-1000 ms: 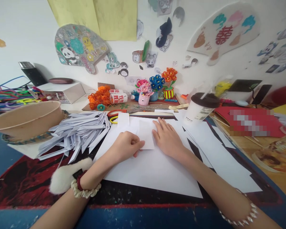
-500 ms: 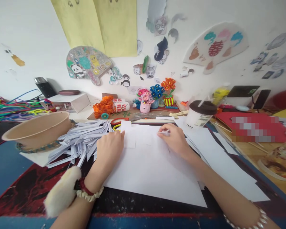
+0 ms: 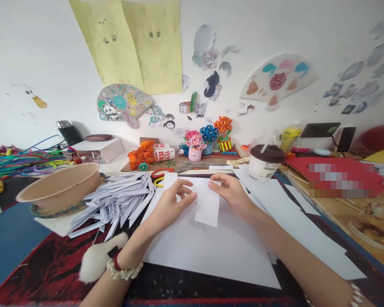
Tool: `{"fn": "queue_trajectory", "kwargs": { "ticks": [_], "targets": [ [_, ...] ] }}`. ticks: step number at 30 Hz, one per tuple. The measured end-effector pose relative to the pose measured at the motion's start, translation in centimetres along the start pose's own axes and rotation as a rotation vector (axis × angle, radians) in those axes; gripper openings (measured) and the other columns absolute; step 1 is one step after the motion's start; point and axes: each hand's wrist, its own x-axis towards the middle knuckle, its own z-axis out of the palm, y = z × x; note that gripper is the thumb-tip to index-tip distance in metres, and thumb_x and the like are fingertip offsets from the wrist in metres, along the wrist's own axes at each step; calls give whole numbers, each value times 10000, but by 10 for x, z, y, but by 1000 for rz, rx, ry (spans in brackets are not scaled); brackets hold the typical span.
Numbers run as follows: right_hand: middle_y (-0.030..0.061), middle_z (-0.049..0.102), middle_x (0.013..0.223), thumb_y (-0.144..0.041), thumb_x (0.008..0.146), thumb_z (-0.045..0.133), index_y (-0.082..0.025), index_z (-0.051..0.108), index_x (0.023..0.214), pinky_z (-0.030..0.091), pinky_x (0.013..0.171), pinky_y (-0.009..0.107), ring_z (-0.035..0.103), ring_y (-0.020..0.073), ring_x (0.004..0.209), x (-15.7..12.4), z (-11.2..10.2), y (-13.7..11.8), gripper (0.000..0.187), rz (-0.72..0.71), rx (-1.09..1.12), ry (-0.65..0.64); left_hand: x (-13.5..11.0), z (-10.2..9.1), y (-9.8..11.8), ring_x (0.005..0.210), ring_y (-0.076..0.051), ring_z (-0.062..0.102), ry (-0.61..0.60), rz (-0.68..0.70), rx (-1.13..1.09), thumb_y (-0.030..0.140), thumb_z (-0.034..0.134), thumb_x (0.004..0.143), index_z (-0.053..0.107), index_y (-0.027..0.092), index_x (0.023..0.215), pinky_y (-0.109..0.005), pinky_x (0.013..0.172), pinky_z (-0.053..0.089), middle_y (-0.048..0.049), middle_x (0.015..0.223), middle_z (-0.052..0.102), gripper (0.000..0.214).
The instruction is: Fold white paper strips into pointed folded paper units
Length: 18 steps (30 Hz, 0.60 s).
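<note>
A small white paper rectangle (image 3: 207, 209) hangs tilted over a large white sheet (image 3: 217, 251). My right hand (image 3: 232, 194) pinches it near its upper right corner. My left hand (image 3: 176, 200) is just left of the rectangle, thumb and fingers curved but apart, with nothing visible between them. Behind my left hand, another small white paper piece (image 3: 170, 179) lies at the large sheet's top left edge. A heap of folded white paper strips (image 3: 118, 198) lies to the left of the large sheet.
Left of the heap stands a beige bowl (image 3: 57, 187). Scissors with red and yellow handles (image 3: 159, 182) lie behind the sheet. A lidded drink cup (image 3: 265, 162) stands at the back right, near more white sheets (image 3: 301, 230). Small flower pots (image 3: 195, 153) line the back.
My left hand has lifted off the small paper piece at the sheet's top left and moved right. My right hand now holds a paper rectangle turned up into view. The camera view has tilted up slightly.
</note>
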Motion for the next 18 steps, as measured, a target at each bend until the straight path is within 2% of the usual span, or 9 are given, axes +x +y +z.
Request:
{"fn": "queue_trajectory", "kwargs": {
  "ticks": [4,6,9,10,12,14,16,17,18],
  "targets": [
    [29,651,840,-463,713,705,-189,612,791,490,709,317,608,181,772,1,-1,1,300,-17,-8,-53,1,5,2,700,-137,581,-42,7,-8,316,563,823,571,180,1039,-247,650,398,-1,763,686,256],
    [30,658,791,-472,708,706,-183,607,761,500,739,333,624,186,766,3,-3,1,311,-16,8,-52,2,2,-3,680,-135,563,38,25,20,280,544,820,567,176,1043,-247,644,395,1,749,670,247],
    [59,677,768,-485,719,683,-169,615,777,516,751,373,648,208,740,9,-10,7,328,-30,-6,18,4,-10,-15,675,-144,563,143,-1,82,264,527,819,536,173,1088,-254,656,407,-3,759,657,284],
    [75,690,804,-480,736,659,-166,628,800,517,753,383,651,215,752,11,-13,10,322,-51,-65,57,5,-16,-19,684,-152,570,145,-36,126,266,512,829,532,173,1098,-268,681,420,-11,781,663,286],
    [83,706,901,-426,774,613,-175,656,839,509,774,389,643,217,800,16,-21,18,262,-116,-327,144,7,-24,-20,732,-198,588,162,-151,319,284,483,853,553,153,1069,-328,742,437,-51,814,683,262],
    [78,695,1002,-341,801,572,-186,668,942,489,832,406,627,220,876,20,-28,27,231,-175,-635,176,9,-28,-10,923,-287,587,261,-200,612,235,496,840,585,128,1065,-413,838,420,-128,964,689,265],
    [101,677,1053,-296,782,598,-170,668,1023,454,896,452,601,255,963,22,-33,35,281,-184,-704,175,5,-25,8,1082,-351,534,414,-106,773,146,490,819,611,124,1086,-472,902,387,-175,1124,645,294],
    [106,672,1058,-301,784,604,-170,670,1040,452,898,459,596,265,979,22,-34,38,296,-189,-723,165,-2,-21,15,1102,-341,532,430,-4,737,128,463,834,628,151,1075,-468,913,389,-152,1143,646,293],
    [107,670,1049,-309,780,617,-174,679,1029,451,899,463,589,276,1000,22,-35,40,290,-196,-741,155,-15,-17,19,1102,-315,540,390,111,637,143,439,866,644,187,1062,-448,926,397,-114,1133,659,287]
  ]
}}
